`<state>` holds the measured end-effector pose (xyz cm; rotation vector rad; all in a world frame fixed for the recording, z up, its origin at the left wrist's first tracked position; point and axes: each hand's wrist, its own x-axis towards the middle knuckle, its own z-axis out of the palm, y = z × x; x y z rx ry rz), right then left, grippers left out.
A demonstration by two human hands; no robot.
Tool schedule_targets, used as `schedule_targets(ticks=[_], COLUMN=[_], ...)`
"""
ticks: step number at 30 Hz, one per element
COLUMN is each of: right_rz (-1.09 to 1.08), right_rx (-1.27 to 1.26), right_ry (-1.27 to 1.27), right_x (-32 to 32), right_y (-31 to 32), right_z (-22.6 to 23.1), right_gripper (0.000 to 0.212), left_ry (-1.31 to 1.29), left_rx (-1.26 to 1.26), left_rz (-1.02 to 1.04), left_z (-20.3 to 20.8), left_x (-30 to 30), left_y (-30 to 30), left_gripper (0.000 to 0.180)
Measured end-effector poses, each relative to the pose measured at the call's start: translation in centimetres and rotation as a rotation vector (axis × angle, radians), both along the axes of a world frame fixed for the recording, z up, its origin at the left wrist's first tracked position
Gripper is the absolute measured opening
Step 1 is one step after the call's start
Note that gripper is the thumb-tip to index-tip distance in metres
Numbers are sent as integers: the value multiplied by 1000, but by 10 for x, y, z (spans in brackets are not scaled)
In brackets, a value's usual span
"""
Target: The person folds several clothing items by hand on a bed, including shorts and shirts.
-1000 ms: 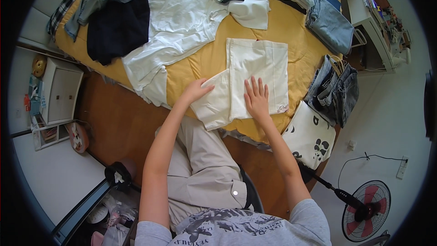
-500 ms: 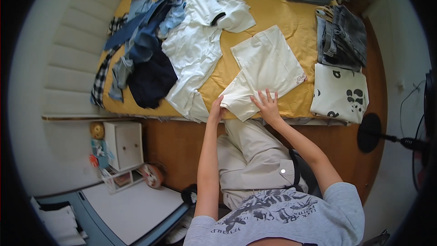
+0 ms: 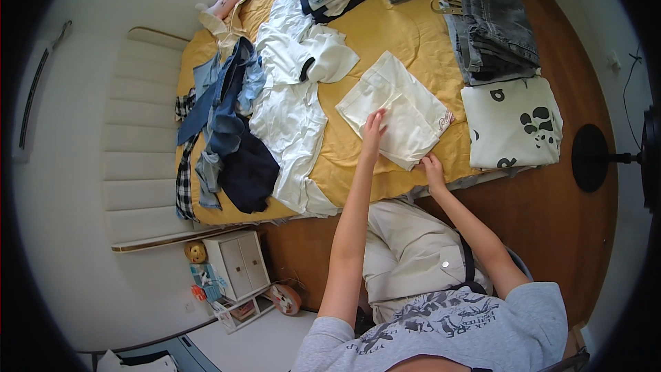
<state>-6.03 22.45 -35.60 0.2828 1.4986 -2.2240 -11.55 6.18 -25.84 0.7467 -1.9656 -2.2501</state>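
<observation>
A cream garment (image 3: 403, 107), folded into a rough square with small red lettering at its right corner, lies on the yellow bed cover (image 3: 385, 27). Whether it is shorts or a top, I cannot make out. On its lower left part rests my left hand (image 3: 372, 132), fingers stretched out over the cloth. My right hand (image 3: 433, 171) is at the near corner, thumb and fingers closed on the folded edge. The fingertips there are partly hidden by the cloth.
White clothes (image 3: 289, 117) are spread to the left, beside a heap of denim and dark clothes (image 3: 227, 117). Folded grey jeans (image 3: 496, 27) and a folded panda-print garment (image 3: 513, 124) lie on the right. Beyond the bed's right edge stands a round black base (image 3: 590, 158).
The flap at the garment's lower left has been folded in, leaving a compact square. My left hand moved onto the cloth; my right hand went to the near corner. The view has shifted.
</observation>
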Motion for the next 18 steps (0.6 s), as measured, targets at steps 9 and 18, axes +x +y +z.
schedule_targets(ticks=[9,18], right_rz=[249,230], right_rx=[76,-21], right_ry=[-89,-226], right_x=[-10,2], right_y=[-11,-2], right_z=[30,15], right_gripper=[31,30], left_ry=[-17,26], left_rx=[-950,-858], left_rz=[-96,-182], left_z=[-53,-25], left_x=[38,38], left_y=[-68,-66], left_gripper=[22,17])
